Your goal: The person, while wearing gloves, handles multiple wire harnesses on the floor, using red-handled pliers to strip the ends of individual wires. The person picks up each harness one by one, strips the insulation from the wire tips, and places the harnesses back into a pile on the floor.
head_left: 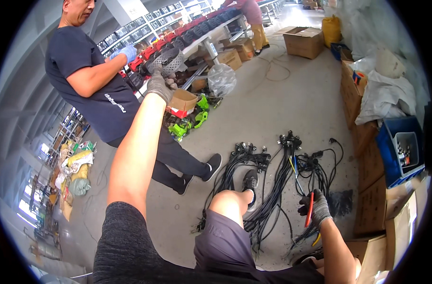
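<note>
The round metal mesh guard [169,60] is grey and perforated, shaped like a shallow dome. It is lifted high at about 11 o'clock, tilted, with its lower edge touching the fingers of the gloved left hand [159,85]. The red-handled tool [310,208] is thin and long, standing almost upright at about 4 o'clock, gripped in the gloved right hand [316,208]. Just beside it, at about 5 o'clock, the black cable bundles [277,165] lie spread on the concrete floor in 2 or 3 loose bunches, connectors pointing away.

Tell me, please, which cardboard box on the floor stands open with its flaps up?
The large cardboard box at the far right, beside the yellow sack; its flaps are spread open.
</note>
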### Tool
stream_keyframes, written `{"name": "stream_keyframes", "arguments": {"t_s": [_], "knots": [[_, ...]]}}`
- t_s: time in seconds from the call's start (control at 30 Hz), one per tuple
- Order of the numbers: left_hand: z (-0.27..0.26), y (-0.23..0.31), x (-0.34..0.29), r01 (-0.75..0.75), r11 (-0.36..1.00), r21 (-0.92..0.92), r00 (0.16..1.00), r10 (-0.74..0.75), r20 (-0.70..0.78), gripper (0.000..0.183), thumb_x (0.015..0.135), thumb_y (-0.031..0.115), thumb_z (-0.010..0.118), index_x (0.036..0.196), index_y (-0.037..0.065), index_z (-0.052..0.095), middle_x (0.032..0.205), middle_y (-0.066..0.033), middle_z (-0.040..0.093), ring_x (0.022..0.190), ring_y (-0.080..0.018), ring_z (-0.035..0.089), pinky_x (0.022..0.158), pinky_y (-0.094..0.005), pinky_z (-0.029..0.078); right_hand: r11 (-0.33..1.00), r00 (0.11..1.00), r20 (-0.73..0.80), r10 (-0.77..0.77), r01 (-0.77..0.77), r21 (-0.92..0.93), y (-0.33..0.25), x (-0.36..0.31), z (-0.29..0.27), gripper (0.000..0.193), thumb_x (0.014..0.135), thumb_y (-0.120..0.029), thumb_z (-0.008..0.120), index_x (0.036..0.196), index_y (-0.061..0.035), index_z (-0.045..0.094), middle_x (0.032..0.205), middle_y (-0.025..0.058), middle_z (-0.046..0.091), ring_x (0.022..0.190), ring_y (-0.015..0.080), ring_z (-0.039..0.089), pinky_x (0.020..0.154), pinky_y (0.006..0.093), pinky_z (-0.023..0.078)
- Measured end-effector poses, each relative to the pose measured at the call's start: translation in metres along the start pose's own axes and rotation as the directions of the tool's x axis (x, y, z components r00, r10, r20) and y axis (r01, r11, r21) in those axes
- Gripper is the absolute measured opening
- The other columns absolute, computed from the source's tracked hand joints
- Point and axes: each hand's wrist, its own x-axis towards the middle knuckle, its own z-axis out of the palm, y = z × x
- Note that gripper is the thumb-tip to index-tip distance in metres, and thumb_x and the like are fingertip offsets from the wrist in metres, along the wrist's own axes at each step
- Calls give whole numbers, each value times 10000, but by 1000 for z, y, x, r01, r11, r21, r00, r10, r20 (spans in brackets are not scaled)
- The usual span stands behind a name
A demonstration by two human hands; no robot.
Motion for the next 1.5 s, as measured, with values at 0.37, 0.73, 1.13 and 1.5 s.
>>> {"name": "stream_keyframes", "arguments": {"t_s": [0.37, 0.73, 1.13, 1.5], "knots": [[-30, 16, -6, -86, 996, 28, 991, 88, -104, 394, 893, 465, 666, 1014, 121, 518, 760, -86, 560, 461, -126, 385, 447, -286, 315, 999, 1000, 3, 22, -22, -44, -7, -5, 6, 410, 832, 27, 608, 1169, -24, 380, 940, 198, 642, 536, 296, 647, 425, 395, 535], [-49, 30, -3, -72, 997, -9, 981, 69, -181, 465, 900, 576, 625, 911, 113, 577, 608, -27, 525, 463, -127, 428, 443, -281, 321, 1000, 999, -43, 23, -24, -13, -7, -9, 7, 291, 852, 24, 623, 1061, -48, 435, 839, 159, 638, 487, 279, 632, 404, 373, 530], [23, -182, -192, -93, 687, 721, 777, -403, 484, 181, 970, 137, 544, 1066, 22, 645, 944, -65, 680, 813, -141, 666, 713, -296, 545, 996, 995, -52, -87, 86, -19, -18, -31, 2, 271, 883, -28, 649, 1065, -21, 448, 856, 142, 638, 552, 267, 650, 476, 362, 545], [28, -312, -278, 181, 909, 376, 637, -399, 659, 331, 997, 353, 522, 1143, 71, 614, 1088, -119, 669, 1021, -224, 643, 861, -350, 516, 937, 952, 87, -292, 303, -173, -22, -32, 41, 259, 899, -47, 666, 1075, 17, 487, 893, 105, 649, 708, 220, 669, 626, 350, 563]]}}
